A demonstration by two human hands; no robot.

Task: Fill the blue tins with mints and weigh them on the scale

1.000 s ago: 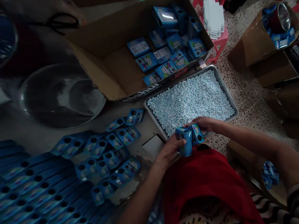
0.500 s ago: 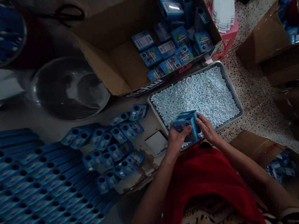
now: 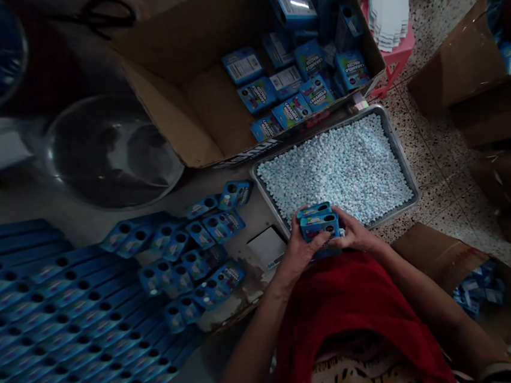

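Two small blue candy boxes (image 3: pixel 316 224) are held together above the near edge of a metal tray (image 3: pixel 412 182) of pale blue candies (image 3: pixel 334 166). Their tops face up, each with a dark round hole. My left hand (image 3: pixel 301 248) grips the boxes from the left, its thumb across the front one. From the right, my right hand (image 3: pixel 353 230) closes around them, with a few pale candies showing by its fingers. A digital scale (image 3: pixel 267 247) lies on the table left of the tray, and several blue boxes with holes (image 3: pixel 205 229) stand beyond it.
A large cardboard box (image 3: pixel 203 112) holding several blue candy boxes stands behind the tray. Farther left are a metal bowl (image 3: pixel 111 151) and dense rows of blue boxes (image 3: pixel 70 330). On the right floor, a carton (image 3: pixel 429 259) holds more blue packs; white cards (image 3: pixel 389 7) sit on a red stool.
Both hands have drawn the two boxes slightly toward my body and tipped them more upright, so their holed tops show. The right hand's fingers have shifted lower around them.
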